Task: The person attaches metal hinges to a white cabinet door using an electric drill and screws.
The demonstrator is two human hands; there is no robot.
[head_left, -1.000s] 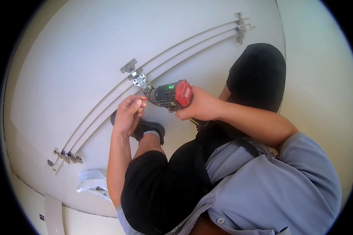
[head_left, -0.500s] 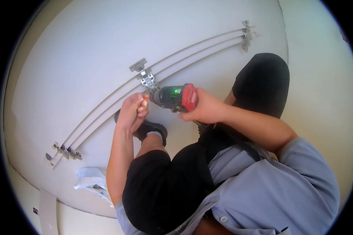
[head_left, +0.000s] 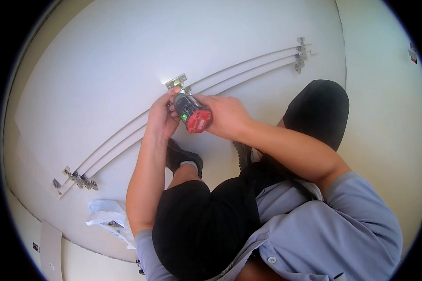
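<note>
My right hand [head_left: 225,113] grips a black cordless drill [head_left: 183,104] with a red end and a lit green light. The drill points away from me, its nose at a silver cabinet hinge [head_left: 176,81] at the middle of the long thin strips [head_left: 241,69]. Against the left side of the drill's nose, my left hand [head_left: 163,116] is closed with its fingers curled. A small orange-red piece shows at the drill's tip by those fingers. What my left fingertips hold is hidden. A bright glow lights the surface beside the hinge.
More metal hinges [head_left: 300,55] sit at the strips' right end, and several others [head_left: 79,180] at their left end. A white plastic bag [head_left: 109,216] lies left of my left forearm. My shoe [head_left: 185,157] and bent knee [head_left: 318,112] are close to the strips.
The drill has swung from pointing left to pointing away from me and moved up to the middle hinge. Both hands moved with it, my left fingers staying by its tip. A glow has appeared there.
</note>
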